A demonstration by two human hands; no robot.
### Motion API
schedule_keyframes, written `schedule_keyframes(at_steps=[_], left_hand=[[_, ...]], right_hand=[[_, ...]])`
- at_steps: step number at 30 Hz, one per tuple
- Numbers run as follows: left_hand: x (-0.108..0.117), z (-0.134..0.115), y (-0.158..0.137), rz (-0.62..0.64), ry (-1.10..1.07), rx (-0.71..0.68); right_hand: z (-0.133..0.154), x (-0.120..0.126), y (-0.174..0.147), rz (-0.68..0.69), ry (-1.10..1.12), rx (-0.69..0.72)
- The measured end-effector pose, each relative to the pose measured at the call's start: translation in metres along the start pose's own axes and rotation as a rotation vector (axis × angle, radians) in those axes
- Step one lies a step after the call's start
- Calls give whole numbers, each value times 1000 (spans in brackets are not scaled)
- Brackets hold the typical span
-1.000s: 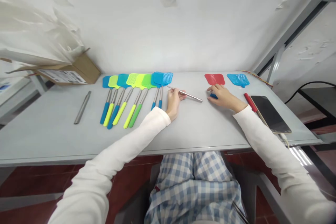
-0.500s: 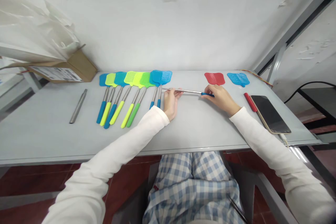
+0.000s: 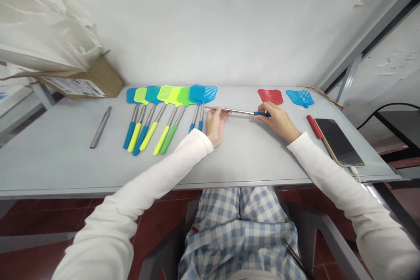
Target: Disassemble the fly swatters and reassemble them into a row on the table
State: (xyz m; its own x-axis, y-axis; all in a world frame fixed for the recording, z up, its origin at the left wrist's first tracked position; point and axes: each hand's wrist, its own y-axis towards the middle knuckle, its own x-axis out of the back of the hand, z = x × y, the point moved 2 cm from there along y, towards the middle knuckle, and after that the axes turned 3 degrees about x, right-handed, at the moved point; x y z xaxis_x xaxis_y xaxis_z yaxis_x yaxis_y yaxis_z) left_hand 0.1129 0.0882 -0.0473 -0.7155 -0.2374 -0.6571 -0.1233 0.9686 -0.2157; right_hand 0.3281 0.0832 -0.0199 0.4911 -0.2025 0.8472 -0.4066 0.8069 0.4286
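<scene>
My right hand (image 3: pixel 276 119) is closed on the blue grip of a fly swatter handle (image 3: pixel 243 111), a thin metal rod lying nearly level above the table. Close to its bare left end, my left hand (image 3: pixel 216 126) pinches the rod. No swatter head shows on this handle. Just left of my left hand lie two blue fly swatters (image 3: pixel 203 93), their grips partly hidden by my hand and sleeve. Beyond my right hand lie a loose red swatter head (image 3: pixel 271 96) and a loose blue swatter head (image 3: pixel 299 98).
Several blue, yellow and green fly swatters (image 3: pixel 154 133) lie in a row on the grey table (image 3: pixel 229 164). Farther left are a metal tube (image 3: pixel 101 127) and a cardboard box (image 3: pixel 101 78). At right, a red grip (image 3: pixel 314 127) lies beside a phone (image 3: pixel 339 141) with a cable.
The whole view has shifted slightly. Both hands keep their hold on the handle, and the rod stays in about the same place over the table.
</scene>
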Motion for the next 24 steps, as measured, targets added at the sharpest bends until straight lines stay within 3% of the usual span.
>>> schedule_keyframes(at_steps=[13,19,24], left_hand=[[-3,-2,-6,25,41,-46],[-10,5,-18,267,189,83],[-12,3,-22,293,255,100]], right_hand=[[-2,-10,3,1,163,120],[2,-11,3,-48,197,80],[8,-2,4,-35,191,130]])
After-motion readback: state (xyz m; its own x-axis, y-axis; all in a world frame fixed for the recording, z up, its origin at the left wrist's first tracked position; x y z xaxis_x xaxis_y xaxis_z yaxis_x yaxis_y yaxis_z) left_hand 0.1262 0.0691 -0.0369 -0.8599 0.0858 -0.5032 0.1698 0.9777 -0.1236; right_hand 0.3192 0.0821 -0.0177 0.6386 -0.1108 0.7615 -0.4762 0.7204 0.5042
